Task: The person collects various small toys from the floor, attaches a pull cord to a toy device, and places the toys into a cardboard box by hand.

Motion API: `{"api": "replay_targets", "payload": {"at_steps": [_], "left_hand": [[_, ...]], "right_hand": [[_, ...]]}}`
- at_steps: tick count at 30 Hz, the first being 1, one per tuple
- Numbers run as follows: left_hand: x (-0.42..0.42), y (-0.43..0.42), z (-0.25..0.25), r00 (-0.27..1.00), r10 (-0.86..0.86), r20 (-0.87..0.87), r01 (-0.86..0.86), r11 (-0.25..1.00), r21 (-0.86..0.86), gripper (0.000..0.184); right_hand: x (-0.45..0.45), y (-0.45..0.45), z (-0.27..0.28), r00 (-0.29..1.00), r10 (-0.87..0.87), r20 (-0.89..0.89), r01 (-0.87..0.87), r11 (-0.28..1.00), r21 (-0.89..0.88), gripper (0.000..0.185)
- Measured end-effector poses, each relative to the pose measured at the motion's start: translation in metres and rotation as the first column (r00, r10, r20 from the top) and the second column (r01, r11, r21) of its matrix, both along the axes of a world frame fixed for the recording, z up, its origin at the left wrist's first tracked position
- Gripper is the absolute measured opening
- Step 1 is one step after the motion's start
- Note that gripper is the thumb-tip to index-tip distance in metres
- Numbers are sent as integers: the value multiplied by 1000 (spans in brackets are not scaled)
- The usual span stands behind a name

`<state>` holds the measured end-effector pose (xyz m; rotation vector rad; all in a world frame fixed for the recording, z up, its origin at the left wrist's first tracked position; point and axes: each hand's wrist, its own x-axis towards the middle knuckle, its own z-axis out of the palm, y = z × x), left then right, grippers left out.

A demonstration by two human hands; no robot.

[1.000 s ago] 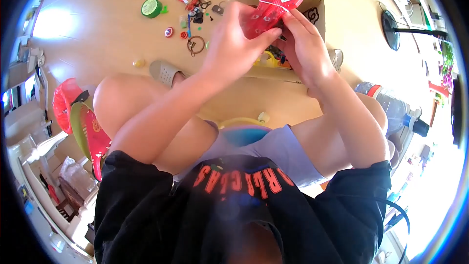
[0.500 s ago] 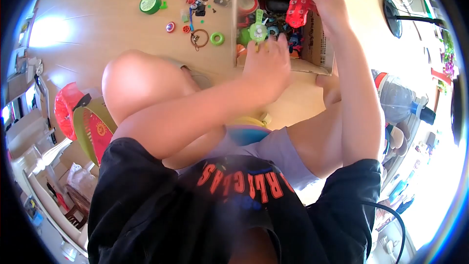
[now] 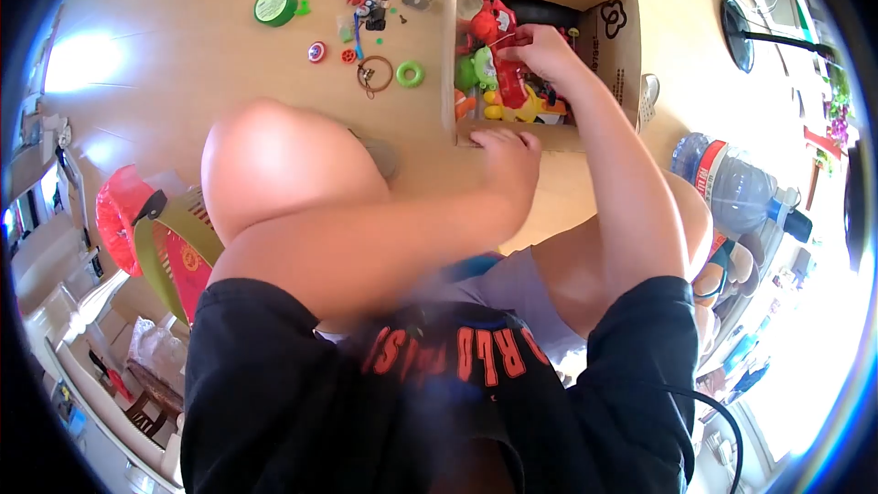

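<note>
In the cardboard box (image 3: 615, 64) lies a long red plastic toy (image 3: 508, 82) with a thin string on it. My right hand (image 3: 549, 57) reaches into the box, thumb and fingers pinched on the red toy. Just outside the near edge of the box is my left hand (image 3: 510, 163), slightly blurred, its fingers apart and loosely bent with nothing visible in them. Beside the red toy are a green frog-like toy (image 3: 483, 71) and a yellow toy (image 3: 514, 108). My right hand covers part of the box's contents.
Left of the box, small toys and trinkets are spread on the floor, among them a green ring (image 3: 409, 73), a brown loop (image 3: 373, 75) and a round green tape-like item (image 3: 275, 6). A large water bottle (image 3: 732, 185) lies to the right. My bent knee (image 3: 283, 151) is at left.
My right hand has brought the red toy down into the box, moving left. My left hand has drawn back from the green toy to outside the near edge. More of the box shows.
</note>
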<state>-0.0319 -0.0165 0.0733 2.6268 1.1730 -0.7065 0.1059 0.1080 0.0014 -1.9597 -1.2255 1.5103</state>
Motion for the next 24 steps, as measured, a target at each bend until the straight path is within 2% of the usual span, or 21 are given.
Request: {"api": "replay_targets", "payload": {"at_steps": [1, 3, 4, 5, 6, 8, 9, 12, 16, 17, 21, 24], "left_hand": [[6, -7, -3, 1000, -4, -28, 5, 1000, 31, 62], [16, -12, -2, 996, -1, -88, 9, 996, 91, 69], [18, -17, -3, 986, -90, -139, 98, 994, 55, 70], [18, -11, 12, 965, -182, -187, 189, 982, 15, 71], [17, -6, 23, 932, -280, -232, 281, 959, -29, 72], [12, 2, 35, 888, -409, -212, 393, 912, -115, 71], [11, 4, 37, 860, -471, -196, 447, 881, -155, 71], [15, 4, 32, 852, -477, -215, 452, 878, -154, 66], [19, 13, 24, 845, -493, -205, 445, 863, -239, 63], [18, 14, 22, 866, -466, -183, 421, 875, -238, 61], [15, 22, 14, 899, -436, -42, 416, 881, -226, 55], [17, 30, 16, 893, -448, -48, 413, 856, -310, 54]], "right_hand": [[2, 1, -29, 989, -100, -112, 100, 995, 1, 30], [5, -1, -43, 972, -196, -127, 196, 981, -9, 34], [6, -2, -49, 961, -242, -135, 242, 970, -19, 35], [4, -2, -47, 930, -313, -194, 287, 946, -149, 40], [6, -1, -54, 944, -273, -187, 237, 952, -193, 40], [10, -3, -66, 963, -202, -178, 147, 949, -279, 40], [4, -4, -66, 988, -146, -54, 124, 947, -297, 38], [-9, -5, -81, 940, -247, -234, 180, 945, -275, 31], [-14, -6, -95, 887, -380, -262, 352, 924, -149, 27], [-6, -5, -99, 915, -337, -222, 298, 935, -191, 27], [5, -9, -107, 877, -335, -346, 278, 939, -204, 23], [3, -8, -104, 890, -313, -331, 275, 949, -156, 22]]}}
